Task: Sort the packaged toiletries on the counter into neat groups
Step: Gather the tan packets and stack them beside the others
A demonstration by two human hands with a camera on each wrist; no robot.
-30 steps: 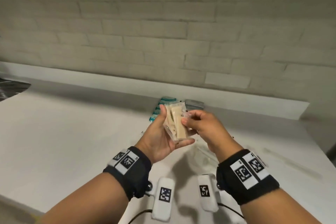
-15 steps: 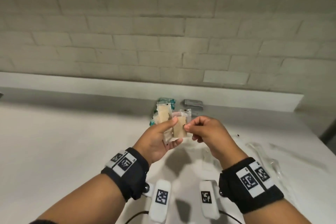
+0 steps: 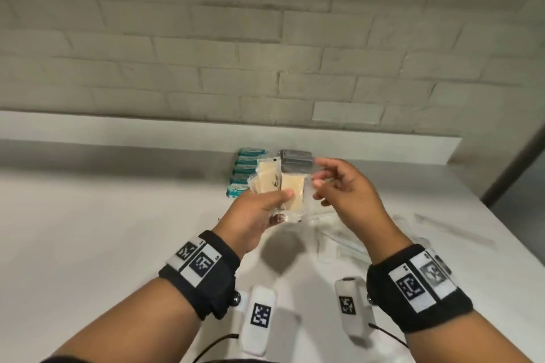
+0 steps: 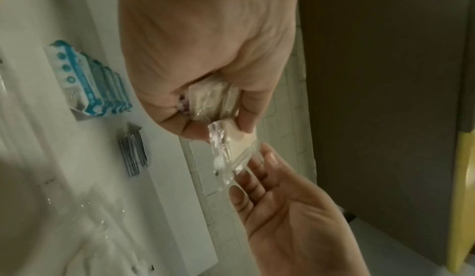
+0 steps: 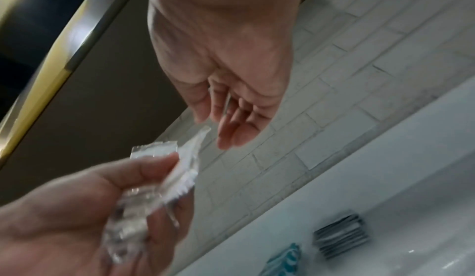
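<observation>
Left hand pinching fanned clear-wrapped cream packets, long axes upright toward the wall, right hand loosely spread beside them, holding nothing, teal packets and grey packets at counter back edge.

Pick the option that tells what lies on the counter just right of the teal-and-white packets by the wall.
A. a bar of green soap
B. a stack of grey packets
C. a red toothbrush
B: a stack of grey packets sits beside the teal-and-white packets on the counter by the wall.

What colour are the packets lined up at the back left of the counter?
Teal and white packets, clearest in the left wrist view.
</observation>
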